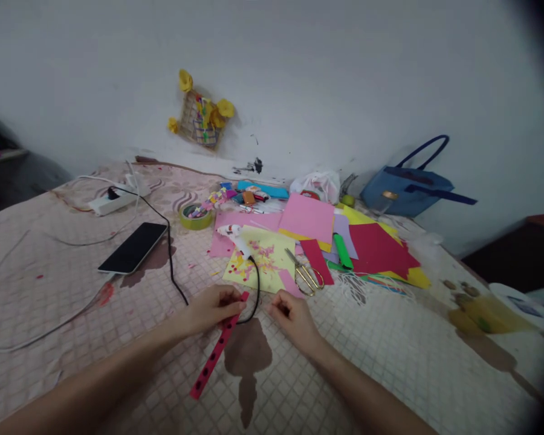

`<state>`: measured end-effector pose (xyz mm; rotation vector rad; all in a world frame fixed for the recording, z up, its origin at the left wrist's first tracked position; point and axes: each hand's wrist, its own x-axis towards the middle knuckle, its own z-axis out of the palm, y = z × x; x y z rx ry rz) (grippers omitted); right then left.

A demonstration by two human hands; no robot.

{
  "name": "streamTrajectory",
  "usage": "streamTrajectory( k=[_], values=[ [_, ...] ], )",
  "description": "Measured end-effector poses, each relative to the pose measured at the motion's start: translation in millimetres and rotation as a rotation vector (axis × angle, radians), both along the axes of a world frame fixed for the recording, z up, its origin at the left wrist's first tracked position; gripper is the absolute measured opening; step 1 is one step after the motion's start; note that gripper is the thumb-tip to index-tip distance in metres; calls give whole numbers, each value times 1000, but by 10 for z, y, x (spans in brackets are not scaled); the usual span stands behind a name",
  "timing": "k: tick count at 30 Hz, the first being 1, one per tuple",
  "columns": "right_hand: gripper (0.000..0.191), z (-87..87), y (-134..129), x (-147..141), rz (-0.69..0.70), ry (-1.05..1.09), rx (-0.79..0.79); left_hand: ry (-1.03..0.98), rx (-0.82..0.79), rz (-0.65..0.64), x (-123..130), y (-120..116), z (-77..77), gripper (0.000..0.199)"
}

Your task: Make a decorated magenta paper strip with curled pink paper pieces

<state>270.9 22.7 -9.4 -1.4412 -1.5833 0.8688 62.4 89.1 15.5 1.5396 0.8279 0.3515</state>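
My left hand (220,307) pinches the upper end of a red paper strip (214,356) with a row of dark dots along it. The strip slants down toward me over the tablecloth. To its right, my right hand (290,313) is curled with thumb and fingertips together; whether anything small sits between them I cannot make out. Beyond both hands, a white glue gun (238,240) with a black cord lies on a yellow sheet (278,246) strewn with paper scraps. Gold-handled scissors (306,277) rest just past my right hand.
Coloured paper sheets (381,251), a green marker-like piece (343,251) and white string (353,287) lie at right. A tape roll (196,217), a phone (133,248) and a power strip (118,199) are at left, with cables across the cloth. A blue bag (405,190) leans on the wall.
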Motion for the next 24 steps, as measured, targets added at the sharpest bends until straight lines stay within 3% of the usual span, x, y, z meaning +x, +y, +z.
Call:
streamTrajectory(
  k=[3, 5, 9, 16, 24],
  values=[
    [7, -1, -14, 35, 50, 86, -21, 34, 89, -23, -9, 10, -26, 32],
    [20, 18, -14, 65, 112, 91, 7, 74, 130, -23, -13, 15, -16, 31],
    [17, 52, -14, 87, 128, -7, 85, 129, 226, -12, -31, 46, 1, 30],
    [14, 66, -50, 24, 163, -140, 69, 171, 287, 0, -109, 145, -2, 32],
    [14, 77, -54, 8, 229, -263, 159, 284, 508, 228, -292, 387, 102, 34]
  ],
)
